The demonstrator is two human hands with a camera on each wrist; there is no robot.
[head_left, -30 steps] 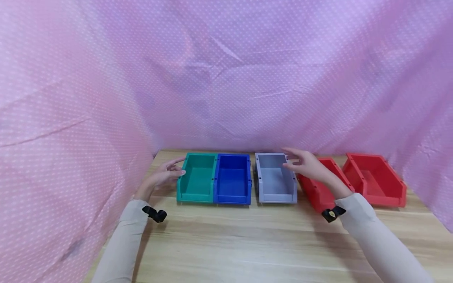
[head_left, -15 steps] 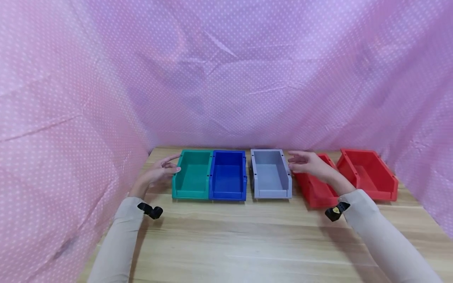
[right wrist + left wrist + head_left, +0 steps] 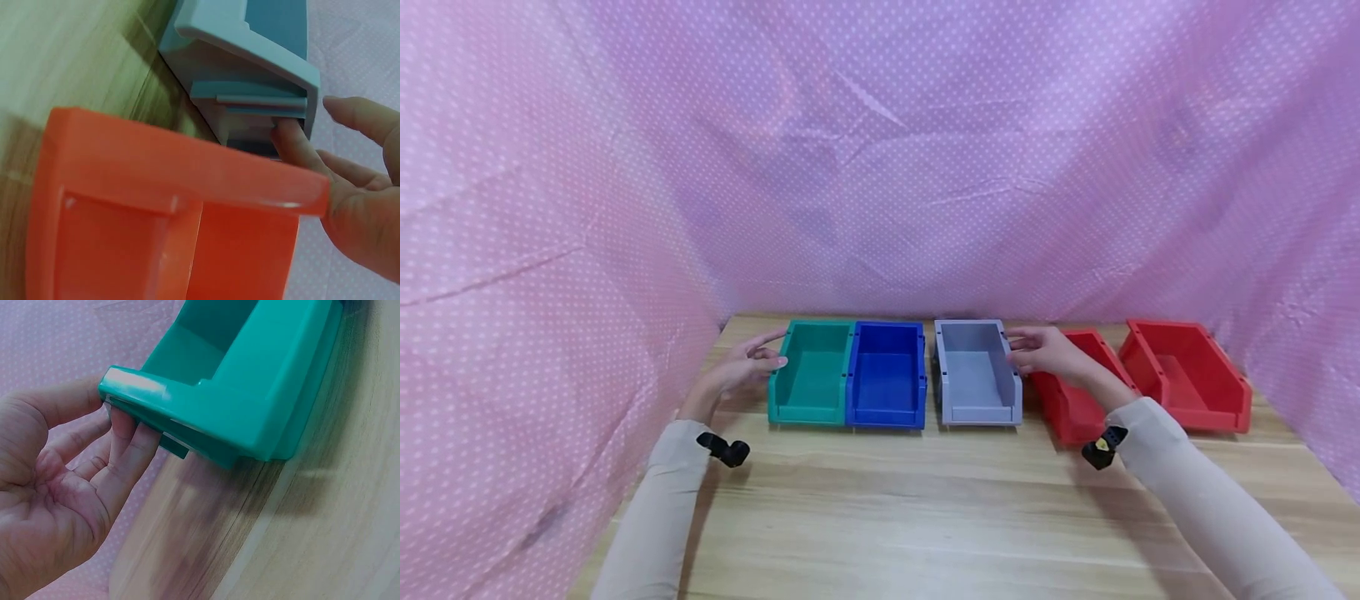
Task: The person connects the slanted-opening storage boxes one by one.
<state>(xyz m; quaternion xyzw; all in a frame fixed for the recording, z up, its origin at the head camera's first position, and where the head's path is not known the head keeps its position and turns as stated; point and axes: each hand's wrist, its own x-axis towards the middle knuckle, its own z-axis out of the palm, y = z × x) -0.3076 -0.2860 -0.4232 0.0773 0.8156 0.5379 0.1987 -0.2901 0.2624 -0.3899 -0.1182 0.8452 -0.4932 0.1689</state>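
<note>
In the head view my left hand [image 3: 743, 369] is at the left side of a green storage bin [image 3: 810, 367]. In the left wrist view the thumb lies on the rim while the fingers reach under the lip, so the green wall is pinched between them. Across the row, my right hand [image 3: 1047, 353] is beside the right wall of a grey bin [image 3: 976, 379]. The right wrist view has one finger against that wall below the ledge, the thumb lifted just off the rim. A blue bin [image 3: 886, 379] sits flush beside the green one, with a narrow gap before the grey.
A red bin [image 3: 1071, 408], set at an angle, lies partly under my right forearm. Another red bin [image 3: 1195, 375] stands farther right. All rest near the back edge of a wooden table [image 3: 880, 508]. Pink dotted cloth [image 3: 880, 167] hangs behind and at both sides.
My right hand has left the grey bin's upper rim, drawn back to the right, then come in again at its side. The left hand keeps its place on the green bin.
</note>
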